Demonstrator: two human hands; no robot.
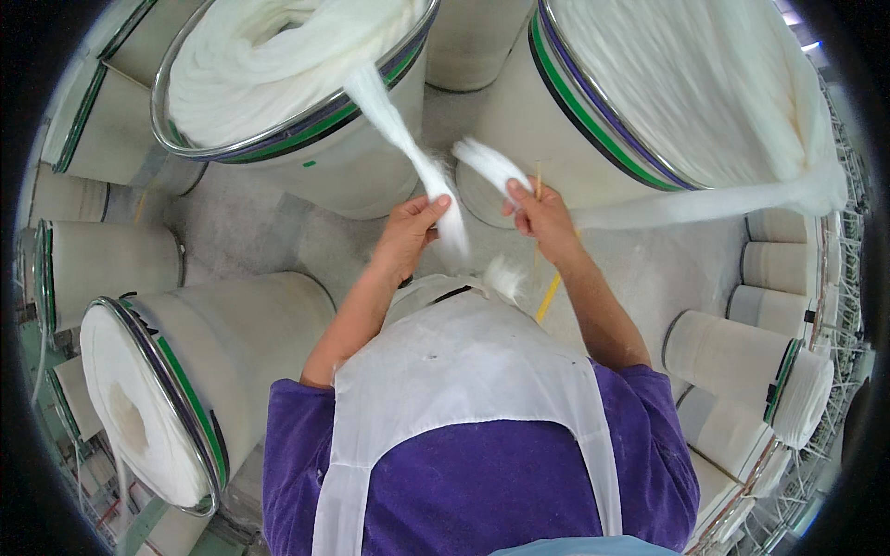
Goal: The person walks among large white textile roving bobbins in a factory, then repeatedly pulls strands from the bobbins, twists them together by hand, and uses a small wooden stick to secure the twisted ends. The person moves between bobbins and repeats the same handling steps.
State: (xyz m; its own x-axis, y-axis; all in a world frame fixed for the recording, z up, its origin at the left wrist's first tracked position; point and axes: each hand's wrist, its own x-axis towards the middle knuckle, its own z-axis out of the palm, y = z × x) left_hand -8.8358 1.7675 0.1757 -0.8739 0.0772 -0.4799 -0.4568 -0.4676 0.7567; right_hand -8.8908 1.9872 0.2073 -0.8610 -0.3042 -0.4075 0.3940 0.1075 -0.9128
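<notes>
My left hand point(405, 236) pinches a white fibre sliver point(385, 116) between thumb and fingers. This strand runs down from the rim of the far-left can point(371, 157), and its loose, fuzzy tail hangs below my fingers. My right hand point(549, 222) is closed on a second fibre sliver point(489, 161), whose frayed end points left toward the first strand. Behind the right wrist, a thick white strand point(686, 206) stretches to the far-right can point(565, 120). The two held ends are apart. A thin yellowish stick-like thing shows at my right fingers; whether I hold it, I cannot tell.
Coiled fibre fills both far cans. Another large can point(250, 343) faces sideways at the left, with coiled fibre point(176, 445) at its mouth. More cans point(737, 357) line the right side beside metal framework point(839, 306). A yellow line point(549, 296) marks the grey floor.
</notes>
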